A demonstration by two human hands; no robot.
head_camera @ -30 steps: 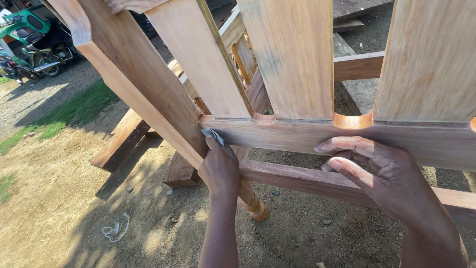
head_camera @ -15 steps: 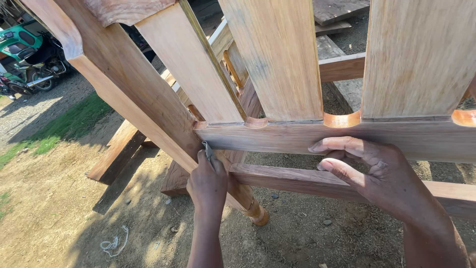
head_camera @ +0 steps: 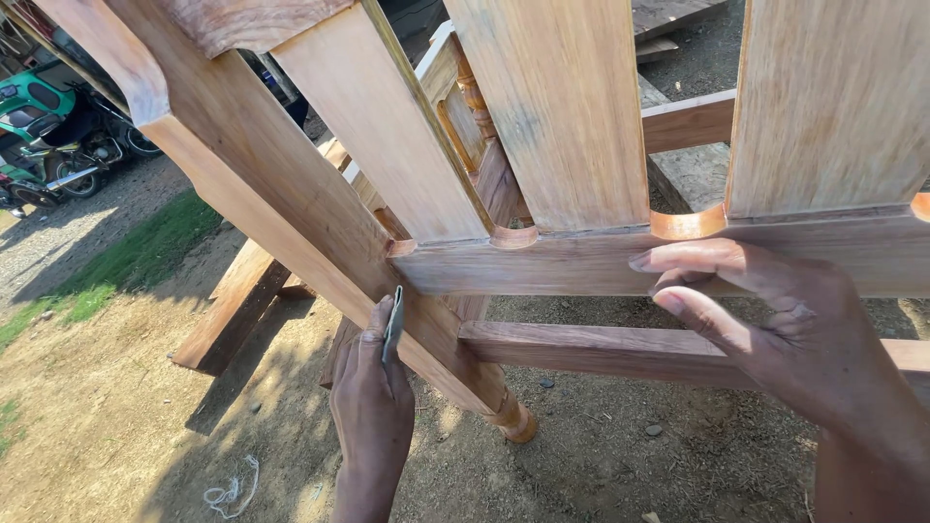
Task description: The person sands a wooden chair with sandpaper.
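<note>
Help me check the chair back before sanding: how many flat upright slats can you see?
3. One leans at the left, one stands in the middle, one at the right; more may lie beyond the right edge.

I see no packages, labels, signs or screens anywhere in my view.
</note>
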